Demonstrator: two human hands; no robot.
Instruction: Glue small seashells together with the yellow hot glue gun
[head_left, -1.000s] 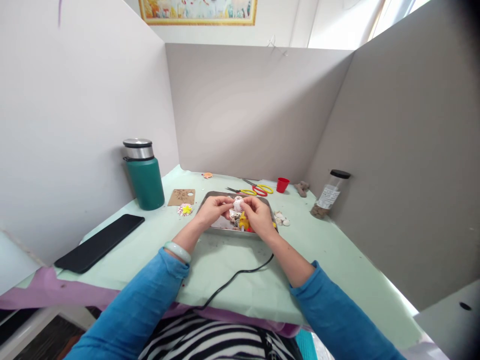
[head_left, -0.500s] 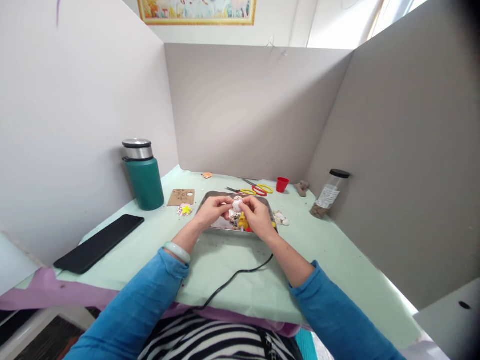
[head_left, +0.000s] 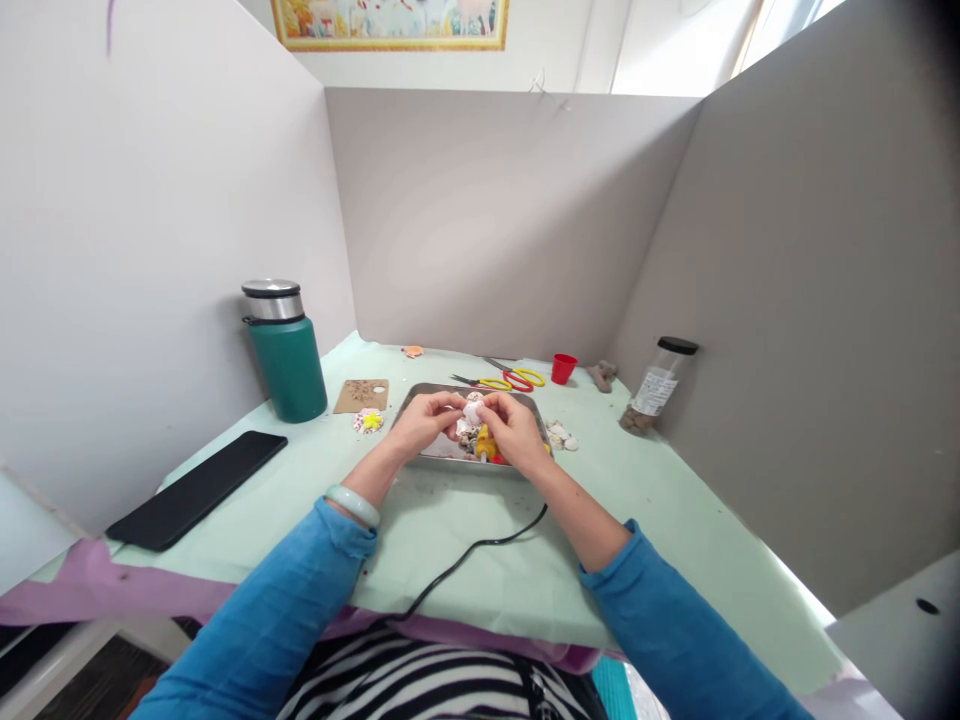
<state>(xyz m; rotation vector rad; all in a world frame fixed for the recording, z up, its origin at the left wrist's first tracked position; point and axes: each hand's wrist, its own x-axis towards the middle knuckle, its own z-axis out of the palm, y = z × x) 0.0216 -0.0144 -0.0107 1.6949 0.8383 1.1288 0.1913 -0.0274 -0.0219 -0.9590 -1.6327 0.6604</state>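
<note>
Over a metal tray (head_left: 442, 462), my left hand (head_left: 426, 422) and my right hand (head_left: 514, 430) meet with closed fingertips. Pinched between them is a small white shell-like piece (head_left: 472, 411); its exact kind is too small to make out. Below the fingers, in the tray, lie speckled shells (head_left: 466, 436), partly hidden by my hands. A yellow glue gun (head_left: 486, 442) rests beside the shells, its handle covered by my right hand. From the tray's right side a black cord (head_left: 480, 545) runs toward my lap.
Left of the tray are a brown card (head_left: 362, 396), a speckled disc with a yellow flower (head_left: 368, 421), a green bottle (head_left: 290, 365) and a black phone-like slab (head_left: 199, 490). Scissors (head_left: 517, 379), a red cup (head_left: 564, 369), pale shells (head_left: 561, 436) and a lidded jar (head_left: 657, 390) stand behind and right.
The whole view has shifted very slightly. Both hands keep the same pinch on the white piece, with no clear movement over the tray.
</note>
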